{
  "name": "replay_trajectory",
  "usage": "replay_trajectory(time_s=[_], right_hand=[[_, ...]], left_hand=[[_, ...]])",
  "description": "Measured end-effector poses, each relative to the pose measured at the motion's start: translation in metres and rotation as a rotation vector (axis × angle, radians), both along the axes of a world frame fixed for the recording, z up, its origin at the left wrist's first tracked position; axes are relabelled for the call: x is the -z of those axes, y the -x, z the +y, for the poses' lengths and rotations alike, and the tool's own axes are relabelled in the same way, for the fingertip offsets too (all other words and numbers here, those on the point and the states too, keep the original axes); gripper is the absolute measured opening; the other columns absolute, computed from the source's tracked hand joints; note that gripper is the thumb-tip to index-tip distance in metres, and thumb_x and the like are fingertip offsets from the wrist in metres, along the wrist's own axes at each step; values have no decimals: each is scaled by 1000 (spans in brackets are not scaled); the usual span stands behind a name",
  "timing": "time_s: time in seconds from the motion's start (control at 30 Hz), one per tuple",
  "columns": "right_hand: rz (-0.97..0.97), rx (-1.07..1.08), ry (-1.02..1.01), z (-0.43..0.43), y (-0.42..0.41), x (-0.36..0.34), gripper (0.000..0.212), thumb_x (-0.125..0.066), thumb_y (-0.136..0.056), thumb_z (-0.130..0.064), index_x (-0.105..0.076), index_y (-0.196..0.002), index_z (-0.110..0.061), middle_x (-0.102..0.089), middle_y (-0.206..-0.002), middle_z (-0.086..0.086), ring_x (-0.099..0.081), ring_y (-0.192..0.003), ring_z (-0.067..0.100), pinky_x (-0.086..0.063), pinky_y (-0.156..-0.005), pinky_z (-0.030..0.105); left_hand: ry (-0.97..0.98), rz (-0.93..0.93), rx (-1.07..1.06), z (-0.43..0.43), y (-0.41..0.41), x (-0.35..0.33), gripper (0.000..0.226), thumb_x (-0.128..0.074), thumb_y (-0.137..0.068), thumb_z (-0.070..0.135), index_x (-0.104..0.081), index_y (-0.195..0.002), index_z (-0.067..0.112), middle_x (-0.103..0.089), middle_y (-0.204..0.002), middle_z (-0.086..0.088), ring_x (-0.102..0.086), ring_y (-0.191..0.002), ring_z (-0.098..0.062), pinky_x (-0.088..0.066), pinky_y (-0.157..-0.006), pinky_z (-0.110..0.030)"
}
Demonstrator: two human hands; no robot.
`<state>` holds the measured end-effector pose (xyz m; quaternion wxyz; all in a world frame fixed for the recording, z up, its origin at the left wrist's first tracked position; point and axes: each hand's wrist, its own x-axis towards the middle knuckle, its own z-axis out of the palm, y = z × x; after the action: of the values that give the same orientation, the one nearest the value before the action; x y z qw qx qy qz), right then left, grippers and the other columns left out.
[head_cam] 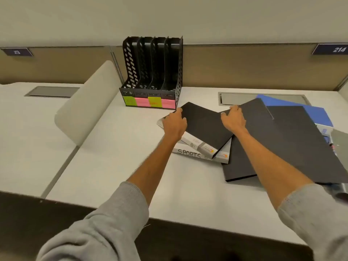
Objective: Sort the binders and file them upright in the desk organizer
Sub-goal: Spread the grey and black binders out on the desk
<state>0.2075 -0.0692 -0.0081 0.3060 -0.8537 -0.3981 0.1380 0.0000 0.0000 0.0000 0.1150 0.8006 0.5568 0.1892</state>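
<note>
A black desk organizer (153,72) with several upright slots stands at the back of the desk, with green and pink sticky notes on its front. Its slots hold nothing. In front of it to the right lies a black binder (205,127) with a white spine, on top of a second binder (190,153) whose spine reads SPORTS. My left hand (175,123) grips the top binder's left edge. My right hand (233,119) holds its far right edge. More black binders (290,146) and a blue one (293,108) lie in a heap further right.
A rounded beige divider panel (84,106) stands to the left of the organizer. Grey cable hatches (243,98) are set into the desk behind the heap and at the far left (50,91). A partition wall with number plates runs along the back.
</note>
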Motion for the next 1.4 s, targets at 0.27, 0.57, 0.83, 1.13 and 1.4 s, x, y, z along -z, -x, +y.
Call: replay_trajectory(time_s=[0.27,0.57,0.83,1.13,1.4], right_hand=[[-2,89,95,-18,0,39,51,-52,-95,-32,-41,-137,-5,-42,-139,14,-46,-125,34,-36,-103,54],[-240,-5,291,5,-32,58,62,-63,-85,-52,-52,-130,-11,-45,-135,15,-41,-129,32,-30,-107,48],[-291,-81,425,32,-51,64,94,-61,-77,-70,-35,-145,-11,-33,-152,14,-27,-142,30,-18,-114,53],[-355,-130,473,46,-53,71,100,-61,-71,-77,-40,-141,-9,-35,-147,19,-28,-138,36,-22,-110,58],[-181,-67,368,49,-59,74,90,-58,-69,-81,-58,-131,-16,-56,-129,16,-43,-126,36,-26,-105,51]], left_hand=[[163,7,-81,-4,9,42,66,-59,-91,49,-41,-138,8,-65,-120,-10,-63,-109,-29,-52,-91,-39],[560,33,-296,-10,1,88,96,-45,-78,81,-38,-143,9,-29,-154,-16,-20,-144,-37,-15,-114,-61],[659,13,-358,-9,-22,95,111,-43,-77,83,-8,-155,12,-7,-161,-14,-3,-149,-36,-5,-115,-63],[672,-342,-542,-2,-32,96,81,-74,-76,53,-41,-138,12,-32,-151,-14,-21,-145,-31,-16,-117,-58],[562,-1027,-485,-13,-24,64,65,-82,-76,18,-47,-131,16,-61,-124,-4,-68,-99,-23,-58,-67,-29]])
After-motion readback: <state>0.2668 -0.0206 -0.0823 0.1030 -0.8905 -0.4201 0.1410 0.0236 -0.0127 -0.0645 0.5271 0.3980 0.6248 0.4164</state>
